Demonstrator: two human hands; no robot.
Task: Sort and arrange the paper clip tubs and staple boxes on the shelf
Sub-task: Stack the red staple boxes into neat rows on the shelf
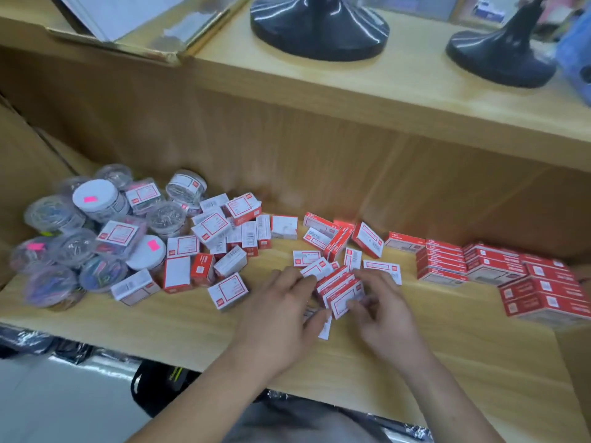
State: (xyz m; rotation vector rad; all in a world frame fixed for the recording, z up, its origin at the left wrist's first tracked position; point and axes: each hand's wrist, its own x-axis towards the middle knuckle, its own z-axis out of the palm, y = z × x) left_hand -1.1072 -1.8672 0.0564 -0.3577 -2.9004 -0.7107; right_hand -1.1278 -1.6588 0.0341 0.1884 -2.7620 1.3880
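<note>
Several clear round paper clip tubs (96, 199) crowd the left end of the wooden shelf (198, 330). Small red-and-white staple boxes (211, 231) lie scattered across the middle. Larger red staple boxes (495, 266) stand stacked in neat rows at the right. At the shelf's front centre both hands hold a small bundle of staple boxes (340, 290). My left hand (281, 311) grips its left side and my right hand (380, 311) pinches its right side. A loose box lies partly hidden under my left hand.
An upper shelf (351, 87) overhangs the back, carrying two black round stand bases (319, 24) and a tray of papers (128, 17). The shelf's back panel stands close behind the boxes. Black packaged goods (28, 343) sit below the front edge.
</note>
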